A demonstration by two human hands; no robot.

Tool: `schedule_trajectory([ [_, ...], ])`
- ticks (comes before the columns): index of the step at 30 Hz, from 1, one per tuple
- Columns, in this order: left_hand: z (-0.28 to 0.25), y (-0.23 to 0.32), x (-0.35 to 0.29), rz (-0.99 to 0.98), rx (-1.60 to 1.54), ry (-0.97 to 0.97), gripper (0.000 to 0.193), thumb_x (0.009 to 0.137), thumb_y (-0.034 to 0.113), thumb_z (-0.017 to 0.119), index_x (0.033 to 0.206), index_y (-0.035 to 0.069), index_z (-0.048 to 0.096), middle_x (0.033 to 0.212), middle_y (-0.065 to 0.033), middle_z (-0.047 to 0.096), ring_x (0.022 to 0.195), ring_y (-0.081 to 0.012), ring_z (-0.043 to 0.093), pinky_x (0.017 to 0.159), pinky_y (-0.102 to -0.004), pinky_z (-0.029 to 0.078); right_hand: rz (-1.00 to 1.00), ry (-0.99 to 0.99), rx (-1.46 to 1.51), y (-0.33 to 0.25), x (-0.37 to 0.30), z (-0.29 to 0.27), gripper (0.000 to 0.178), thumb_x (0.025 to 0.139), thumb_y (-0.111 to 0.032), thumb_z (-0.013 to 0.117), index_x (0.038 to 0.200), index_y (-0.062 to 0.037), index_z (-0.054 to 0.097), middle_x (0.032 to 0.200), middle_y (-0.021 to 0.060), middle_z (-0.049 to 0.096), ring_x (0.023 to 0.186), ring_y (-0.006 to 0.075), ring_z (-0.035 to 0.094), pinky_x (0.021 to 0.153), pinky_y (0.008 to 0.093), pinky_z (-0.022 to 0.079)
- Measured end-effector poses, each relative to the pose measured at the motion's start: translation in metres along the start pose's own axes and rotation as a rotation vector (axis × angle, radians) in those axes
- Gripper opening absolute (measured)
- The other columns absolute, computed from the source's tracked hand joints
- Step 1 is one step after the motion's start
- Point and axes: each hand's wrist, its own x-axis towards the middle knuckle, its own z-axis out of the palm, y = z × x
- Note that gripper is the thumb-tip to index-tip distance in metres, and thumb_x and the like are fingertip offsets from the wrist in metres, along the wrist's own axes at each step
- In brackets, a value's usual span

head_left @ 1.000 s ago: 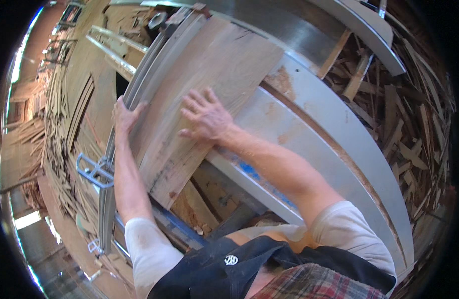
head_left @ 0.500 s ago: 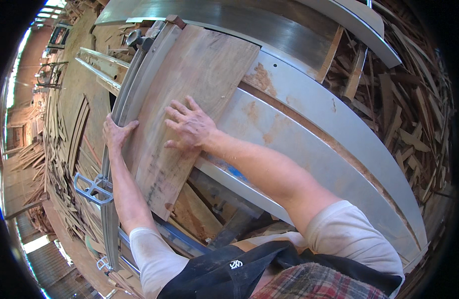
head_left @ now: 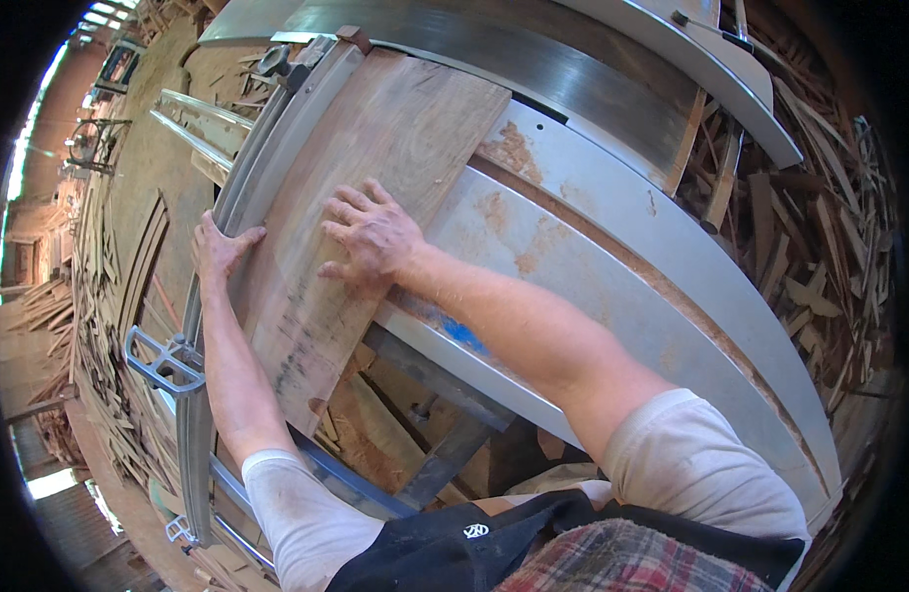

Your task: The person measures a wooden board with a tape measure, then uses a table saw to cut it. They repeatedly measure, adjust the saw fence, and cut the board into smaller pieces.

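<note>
Wooden board (head_left: 390, 148), flat, grainy, dark-smudged

a grey metal machine table (head_left: 593, 281) with brown patches (head_left: 509, 148) carries a wide wooden board (head_left: 415, 118), lying flat.

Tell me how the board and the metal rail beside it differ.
The board is brown, grained wood; the rail is grey metal. The board is broad and flat, while the rail is narrow and ridged lengthwise. The right hand lies spread on the board; the left hand rests over the rail. Both are longer than wide.
</note>
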Motion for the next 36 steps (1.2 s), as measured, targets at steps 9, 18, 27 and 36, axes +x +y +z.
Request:
schedule_trajectory([
  [9, -0.005, 0.008, -0.017, 0.030, -0.022, 0.034, 0.135, 0.054, 0.075, 0.092, 0.159, 0.005, 0.045, 0.159, -0.0270, 0.050, 0.146, -0.0427, 0.049, 0.121, -0.0535, 0.041, -0.093, 0.200, -0.109, -0.004, -0.010, 0.000, 0.065, 0.094, -0.062, 0.070, 0.136, -0.0128, 0.073, 0.156, 0.0110, 0.059, 0.150, 0.0314, 0.048, 0.127, 0.0528, 0.031],
  [18, 0.013, -0.015, -0.194, 0.273, -0.184, 0.399, 0.076, 0.094, 0.041, 0.079, 0.155, 0.005, 0.051, 0.160, -0.0268, 0.047, 0.148, -0.0438, 0.044, 0.125, -0.0516, 0.034, -0.065, 0.118, -0.161, -0.003, -0.040, -0.005, 0.065, 0.093, -0.062, 0.070, 0.137, -0.0148, 0.072, 0.158, 0.0088, 0.057, 0.155, 0.0323, 0.041, 0.128, 0.0539, 0.027],
  [27, 0.054, -0.120, -0.347, -0.285, -1.182, 0.278, 0.072, 0.114, 0.045, 0.048, 0.165, -0.003, 0.029, 0.171, -0.0248, 0.029, 0.156, -0.0391, 0.034, 0.129, -0.0518, 0.029, -0.040, 0.088, -0.095, -0.004, -0.039, -0.002, 0.069, 0.093, -0.063, 0.065, 0.139, -0.0111, 0.069, 0.160, 0.0133, 0.053, 0.156, 0.0350, 0.038, 0.129, 0.0582, 0.024],
  [36, 0.078, -0.114, -0.313, -0.495, -1.512, 0.213, 0.099, 0.108, 0.072, 0.032, 0.172, 0.002, 0.005, 0.179, -0.0198, 0.007, 0.164, -0.0331, 0.015, 0.134, -0.0488, 0.016, -0.055, 0.097, -0.104, -0.004, -0.040, -0.001, 0.064, 0.091, -0.059, 0.071, 0.136, -0.0133, 0.072, 0.159, 0.0110, 0.055, 0.154, 0.0333, 0.041, 0.127, 0.0584, 0.029],
])
